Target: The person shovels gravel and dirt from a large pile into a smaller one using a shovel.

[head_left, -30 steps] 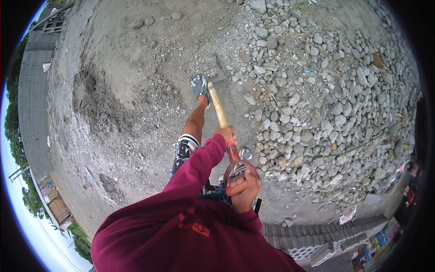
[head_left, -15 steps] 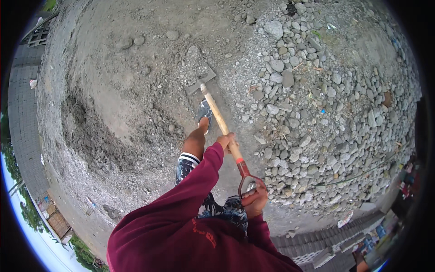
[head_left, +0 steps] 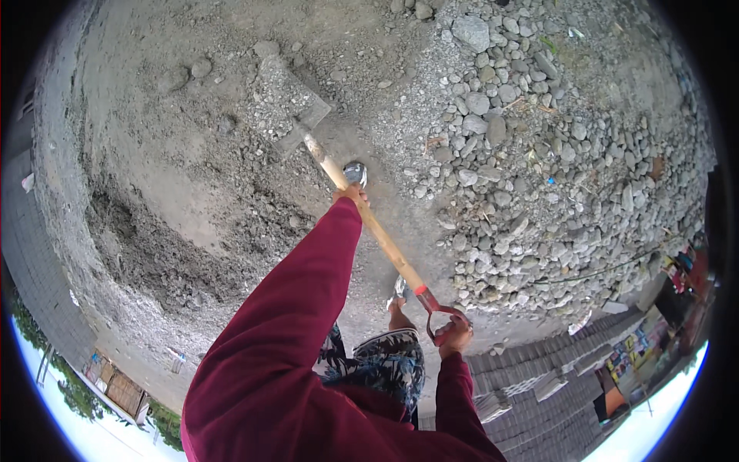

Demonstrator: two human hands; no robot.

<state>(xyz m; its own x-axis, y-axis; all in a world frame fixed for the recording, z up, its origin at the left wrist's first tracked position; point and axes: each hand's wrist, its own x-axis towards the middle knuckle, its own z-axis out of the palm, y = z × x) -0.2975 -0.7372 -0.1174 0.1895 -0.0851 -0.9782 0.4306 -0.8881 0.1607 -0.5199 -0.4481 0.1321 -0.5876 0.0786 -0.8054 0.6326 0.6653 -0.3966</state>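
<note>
I hold a long shovel (head_left: 389, 245) slantwise, its wooden shaft running from lower right to upper left. My left hand (head_left: 352, 194) is wrapped round the shaft partway toward the blade. At the other end, my right hand (head_left: 456, 336) grips the red D-shaped handle (head_left: 431, 305). The flat grey shovel blade (head_left: 313, 114) is at the far end, with a small heap of grey gravel (head_left: 271, 96) on and before it. Whether the blade's edge touches the ground is hidden by the gravel. My shoe (head_left: 355, 172) shows just beside the shaft, near my left hand.
A broad pile of grey stones (head_left: 539, 223) spreads to the right, with a large pale rock (head_left: 471, 32) at its far end. Darker loose soil (head_left: 146, 246) lies to the left. Rows of stacked grey blocks (head_left: 539, 393) stand at the lower right.
The blade has moved forward and left with the gravel. My left hand has slid up the shaft toward the blade. The handle has shifted slightly right, and my feet have changed position.
</note>
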